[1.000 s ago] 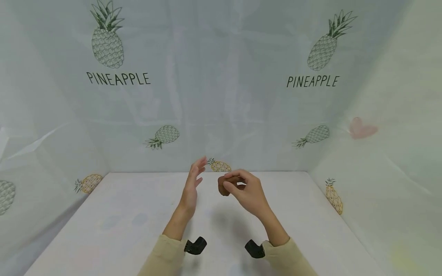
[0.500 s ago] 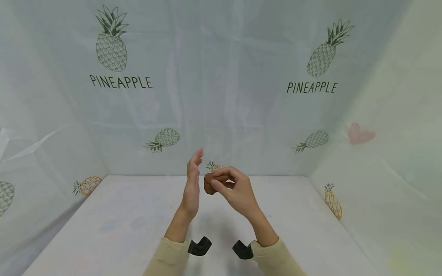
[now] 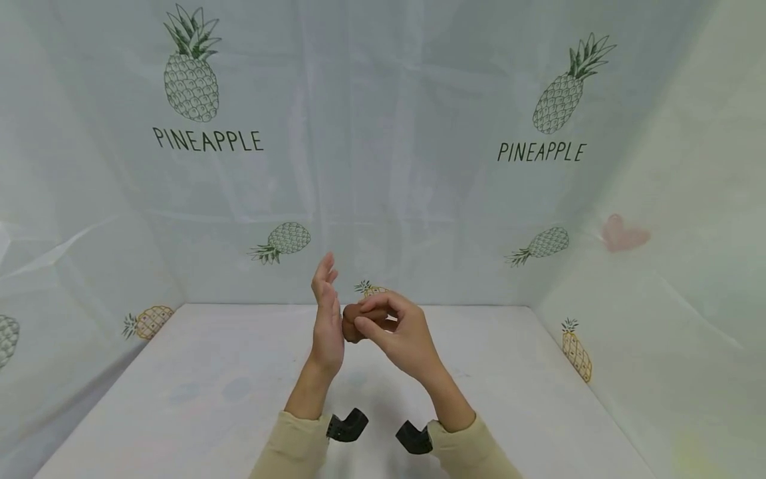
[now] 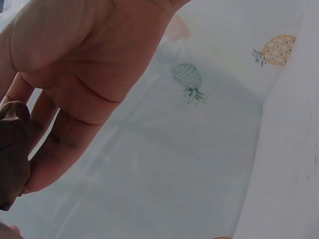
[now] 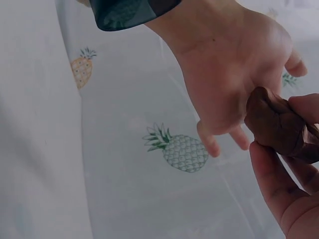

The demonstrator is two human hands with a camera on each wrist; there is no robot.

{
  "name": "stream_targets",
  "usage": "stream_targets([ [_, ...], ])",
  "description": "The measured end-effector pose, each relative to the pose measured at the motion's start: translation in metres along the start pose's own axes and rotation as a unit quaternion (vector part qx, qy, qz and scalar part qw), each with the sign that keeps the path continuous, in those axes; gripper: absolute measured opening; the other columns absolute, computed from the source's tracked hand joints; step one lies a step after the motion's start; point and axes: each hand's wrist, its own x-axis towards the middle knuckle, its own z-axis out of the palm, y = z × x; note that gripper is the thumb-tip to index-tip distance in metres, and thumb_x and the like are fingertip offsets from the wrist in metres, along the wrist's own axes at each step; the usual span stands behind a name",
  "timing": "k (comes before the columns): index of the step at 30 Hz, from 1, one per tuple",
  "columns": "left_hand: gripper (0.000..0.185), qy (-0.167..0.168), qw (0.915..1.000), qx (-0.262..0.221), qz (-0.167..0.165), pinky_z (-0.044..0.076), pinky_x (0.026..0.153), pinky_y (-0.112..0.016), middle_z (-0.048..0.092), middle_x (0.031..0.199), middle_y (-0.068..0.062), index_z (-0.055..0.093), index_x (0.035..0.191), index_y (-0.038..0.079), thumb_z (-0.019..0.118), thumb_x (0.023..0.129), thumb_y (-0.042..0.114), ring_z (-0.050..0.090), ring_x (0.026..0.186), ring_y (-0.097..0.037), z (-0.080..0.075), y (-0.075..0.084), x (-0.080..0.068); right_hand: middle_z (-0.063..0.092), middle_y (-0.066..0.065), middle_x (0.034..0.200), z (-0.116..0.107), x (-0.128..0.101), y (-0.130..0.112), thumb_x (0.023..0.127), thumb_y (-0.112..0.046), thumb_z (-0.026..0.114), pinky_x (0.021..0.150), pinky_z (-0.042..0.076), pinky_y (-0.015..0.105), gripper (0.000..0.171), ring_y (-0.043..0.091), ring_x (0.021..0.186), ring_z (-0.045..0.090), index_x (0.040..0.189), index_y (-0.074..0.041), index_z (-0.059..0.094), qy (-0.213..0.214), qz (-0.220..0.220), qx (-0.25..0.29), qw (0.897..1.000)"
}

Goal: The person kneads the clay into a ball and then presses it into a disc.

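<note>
A folded brown lump that looks like modelling clay [image 3: 353, 324] is held above the table between the two hands. My right hand [image 3: 403, 332] pinches it between thumb and fingers; in the right wrist view the lump [image 5: 279, 124] has creases across its surface. My left hand [image 3: 327, 326] stands upright with its fingers extended and its palm turned to the right. The lump's left end meets the palm side of that hand in the head view, though how firmly they touch I cannot tell. In the left wrist view, the lump [image 4: 12, 154] is partly cut off by the frame edge.
Below the hands lies a white table [image 3: 197, 392]. A pale curtain [image 3: 383, 166] printed with pineapples rises behind it, with similar sheeting at both sides. Black angled camera mounts [image 3: 348, 426] sit at both wrists, fairly close together.
My right hand has carried the brown lump leftward from a clear gap to the left palm. The left hand has shifted slightly left and up, still upright.
</note>
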Motion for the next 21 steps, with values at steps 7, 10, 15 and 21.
stream_targets([
  [7,0.062,0.005,0.9994,-0.003,-0.034,0.045,0.092,-0.026,0.001,0.17,0.004,0.005,0.168,0.043,0.017,0.11,0.06,0.022,0.149,-0.03,-0.0007,-0.001,-0.0023,0.072,0.008,0.119,0.003,-0.0002,0.004,0.094,-0.004,0.082,0.083,0.065,0.037,0.017,0.021,0.103,0.073,0.107,-0.01,0.072,0.0,-0.01,-0.003,1.0],
  [10,0.063,0.01,0.9993,-0.003,-0.036,0.045,0.072,-0.018,0.0,0.17,0.005,0.004,0.168,0.043,0.018,0.109,0.062,0.032,0.139,-0.033,-0.0018,-0.002,-0.0026,0.071,0.006,0.117,0.0041,0.0003,0.005,0.094,-0.005,0.082,0.082,0.065,0.037,0.017,0.021,0.104,0.072,0.106,-0.011,0.072,-0.006,-0.014,-0.009,1.0],
  [15,0.064,0.009,0.9997,0.003,-0.024,0.037,0.115,-0.04,-0.002,0.17,0.003,0.004,0.168,0.04,0.018,0.109,0.061,0.006,0.16,-0.03,-0.0016,-0.0036,-0.0013,0.07,0.004,0.114,0.0044,0.0008,0.0059,0.096,-0.006,0.08,0.084,0.064,0.037,0.014,0.02,0.102,0.071,0.105,-0.013,0.071,-0.008,-0.023,-0.03,0.999],
  [21,0.062,0.009,0.9998,0.016,-0.008,-0.002,0.127,-0.065,0.0,0.171,0.002,0.006,0.168,0.037,0.017,0.111,0.057,-0.003,0.16,-0.016,0.002,-0.0069,-0.0025,0.07,0.01,0.11,0.0039,-0.003,0.0052,0.106,-0.012,0.066,0.076,0.062,0.034,0.008,0.019,0.098,0.069,0.103,-0.008,0.073,0.006,-0.018,-0.031,0.999],
])
